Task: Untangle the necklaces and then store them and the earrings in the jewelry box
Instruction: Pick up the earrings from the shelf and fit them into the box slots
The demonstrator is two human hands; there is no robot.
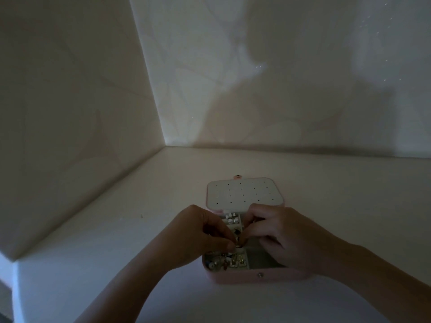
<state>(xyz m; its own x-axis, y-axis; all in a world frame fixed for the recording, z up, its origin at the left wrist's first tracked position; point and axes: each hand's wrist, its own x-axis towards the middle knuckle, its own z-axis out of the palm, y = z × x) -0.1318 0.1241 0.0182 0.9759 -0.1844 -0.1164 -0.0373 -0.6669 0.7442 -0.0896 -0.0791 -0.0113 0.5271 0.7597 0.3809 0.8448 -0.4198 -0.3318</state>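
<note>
Fingers (228, 244) of the left hand (200, 231) and of the right hand (284, 238) are curled and meet tip to tip in the head view. Between them they pinch a small gold-coloured piece (238, 241), which is too dim and tiny to tell whether it is an earring or part of a chain. Around them lies a plain white worktop (116, 241) set into a corner of pale walls (70, 89). Soft shadows fall across the far wall, and a dark speck (141, 216) sits on the worktop, well apart to the left. Both hands hang over the open base of a pink, round-cornered jewelry box (233, 277) and hide much of it: the right hand covers most of the grey-lined compartment on the right, and the left hand covers the left middle. The box's lid lies flat behind the base, its white inner panel (242, 192) dotted with rows of small holes. A pink snap tab (237, 176) sticks out at the lid's far edge, and a metal stud (260, 274) shows on the front wall. Pearl-like round studs (231, 221) sit in a far compartment just beyond the fingertips. Gold rectangular earrings (238, 261) lie in a near compartment directly under the pinched piece. Beside them, mixed small pieces (217, 262) fill the near left compartment.
</note>
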